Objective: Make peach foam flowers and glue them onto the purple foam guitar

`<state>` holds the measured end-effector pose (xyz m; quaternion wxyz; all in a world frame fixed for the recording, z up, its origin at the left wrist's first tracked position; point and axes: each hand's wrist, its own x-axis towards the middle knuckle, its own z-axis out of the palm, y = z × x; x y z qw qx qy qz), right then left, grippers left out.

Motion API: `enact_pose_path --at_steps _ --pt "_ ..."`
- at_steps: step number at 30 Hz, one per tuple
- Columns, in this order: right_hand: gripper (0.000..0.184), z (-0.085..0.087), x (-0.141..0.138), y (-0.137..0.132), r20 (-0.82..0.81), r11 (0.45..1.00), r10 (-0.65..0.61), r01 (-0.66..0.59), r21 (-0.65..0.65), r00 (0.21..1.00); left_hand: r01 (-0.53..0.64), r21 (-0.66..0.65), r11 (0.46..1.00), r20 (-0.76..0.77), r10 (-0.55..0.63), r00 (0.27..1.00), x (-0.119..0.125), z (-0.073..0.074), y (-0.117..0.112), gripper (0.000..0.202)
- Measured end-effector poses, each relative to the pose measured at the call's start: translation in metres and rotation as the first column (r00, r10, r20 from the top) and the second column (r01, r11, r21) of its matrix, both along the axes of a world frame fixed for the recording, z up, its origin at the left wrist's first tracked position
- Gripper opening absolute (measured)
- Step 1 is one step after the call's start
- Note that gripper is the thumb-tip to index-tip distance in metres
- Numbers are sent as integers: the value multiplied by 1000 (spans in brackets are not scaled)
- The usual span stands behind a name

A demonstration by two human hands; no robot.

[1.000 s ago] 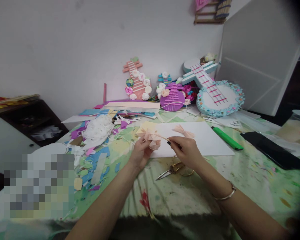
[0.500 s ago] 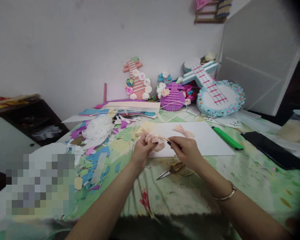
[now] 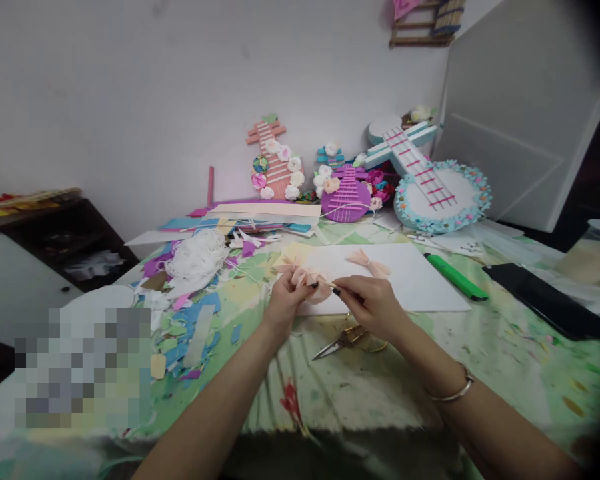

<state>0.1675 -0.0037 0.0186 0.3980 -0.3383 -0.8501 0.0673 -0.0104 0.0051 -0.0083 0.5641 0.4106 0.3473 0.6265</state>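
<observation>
Over the white board, my left hand is closed on a pale pink crinkled paper flower, thumb pressed on its petals. My right hand pinches a thin pale stick whose tip meets the flower's right side. Whether the stick is a separate piece or the flower's stem, I cannot tell. Behind my hands lies a second pink paper piece, gathered in the middle like a bow. Scissors with gold-coloured handles rest below my right hand.
A green cutter-like tool and a black flat object lie to the right. White string and paper scraps cover the left side. Decorated model instruments, including a purple one and a light blue one, lean along the wall.
My left thumb has shifted further onto the flower's petals, and the flower has turned slightly. My right hand has moved a little to the left with the stick.
</observation>
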Motion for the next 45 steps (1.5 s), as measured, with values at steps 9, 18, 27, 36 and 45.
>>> enact_pose_path --at_steps 9,18,27,36,45 --pt "20 0 3 4 -223 988 -124 99 -118 967 59 -24 998 21 -59 998 0 2 -2 39" --pt "20 -3 4 11 -255 985 -94 51 -168 962 220 -46 974 -20 -221 975 1 3 -7 42" --pt "11 3 2 6 -182 996 -83 80 -27 980 271 -35 962 -62 -273 960 0 2 -6 43" --pt "13 -1 4 9 -156 998 -60 59 -8 986 325 -40 945 -66 -327 943 0 6 -8 29" --pt "10 2 2 8 -135 998 -64 68 18 989 284 -47 958 -55 -286 957 1 4 -7 34"
